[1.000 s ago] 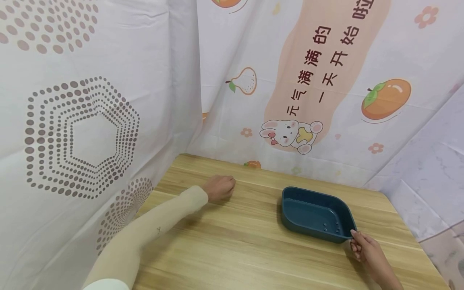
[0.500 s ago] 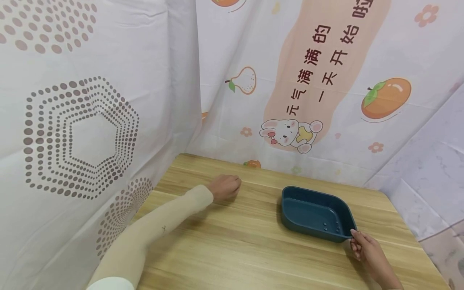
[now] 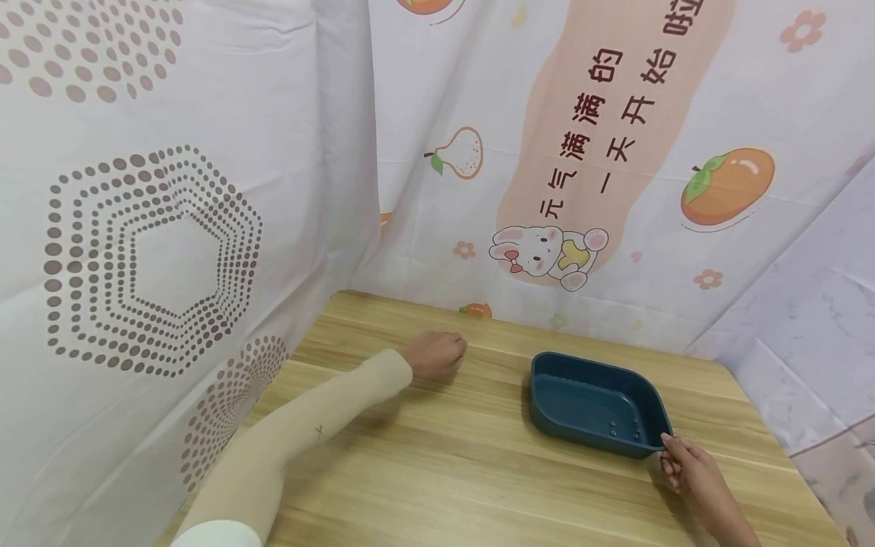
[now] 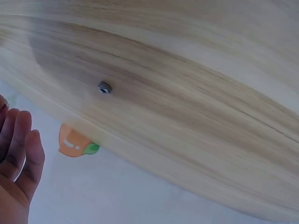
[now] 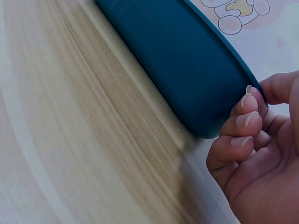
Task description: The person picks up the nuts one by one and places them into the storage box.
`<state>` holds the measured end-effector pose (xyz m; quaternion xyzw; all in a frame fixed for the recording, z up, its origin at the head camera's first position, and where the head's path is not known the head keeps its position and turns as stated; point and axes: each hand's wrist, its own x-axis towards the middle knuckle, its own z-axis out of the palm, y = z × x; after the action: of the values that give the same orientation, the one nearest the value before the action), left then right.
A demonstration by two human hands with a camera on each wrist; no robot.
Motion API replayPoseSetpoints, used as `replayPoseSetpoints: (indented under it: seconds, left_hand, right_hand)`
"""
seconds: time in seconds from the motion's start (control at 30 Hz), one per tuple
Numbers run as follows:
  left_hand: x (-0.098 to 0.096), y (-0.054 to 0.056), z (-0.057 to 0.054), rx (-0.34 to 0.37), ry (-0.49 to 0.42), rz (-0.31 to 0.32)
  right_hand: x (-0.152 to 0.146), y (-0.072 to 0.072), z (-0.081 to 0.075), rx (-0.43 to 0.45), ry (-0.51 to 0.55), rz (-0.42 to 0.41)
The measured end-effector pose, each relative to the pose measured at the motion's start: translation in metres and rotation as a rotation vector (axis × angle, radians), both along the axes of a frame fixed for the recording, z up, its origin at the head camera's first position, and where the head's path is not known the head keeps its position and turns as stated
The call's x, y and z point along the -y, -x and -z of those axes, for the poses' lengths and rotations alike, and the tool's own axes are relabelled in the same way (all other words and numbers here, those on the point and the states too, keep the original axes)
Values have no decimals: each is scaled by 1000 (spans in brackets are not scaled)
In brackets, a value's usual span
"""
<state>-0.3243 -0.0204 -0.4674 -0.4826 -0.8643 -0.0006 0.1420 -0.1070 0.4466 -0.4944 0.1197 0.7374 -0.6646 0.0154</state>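
My left hand [image 3: 435,354] hovers over or rests on the table left of the tray, its fingers bent. In the left wrist view only part of this hand [image 4: 21,158] shows at the left edge; something small and shiny by the fingertips is too cut off to identify. A small metal nut [image 4: 104,87] lies on the wood near it; the head view does not show it. With thumb and fingers, my right hand [image 3: 693,475] pinches the near right corner of a dark blue tray [image 3: 591,444]. Several small metal nuts [image 3: 613,431] lie in the tray's right part.
The wooden table [image 3: 437,471] meets a printed curtain [image 3: 424,258] at its far edge. Another dotted curtain [image 3: 294,190] hangs along the left, and a pale marbled cloth [image 3: 807,357] closes off the right side.
My left hand has slid slowly to the right over the table, fingers still bent. The right hand and the tray have stayed in place.
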Motion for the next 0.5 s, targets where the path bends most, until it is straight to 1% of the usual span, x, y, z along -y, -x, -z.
replayPoseSetpoints:
  seconds: [0.1, 0.23, 0.4, 0.5]
  left_hand:
    - [-4, -2, -1, 7, 4, 11]
    - [-9, -4, -2, 25, 5, 15]
    - [-14, -4, -2, 19, 9, 4]
    - [-17, -5, -4, 28, 24, -7]
  right_hand:
    - [0, 0, -1, -6, 8, 7]
    - [0, 0, -1, -11, 22, -4]
    - [0, 0, -1, -1, 22, 4]
    - [0, 0, -1, 8, 15, 9]
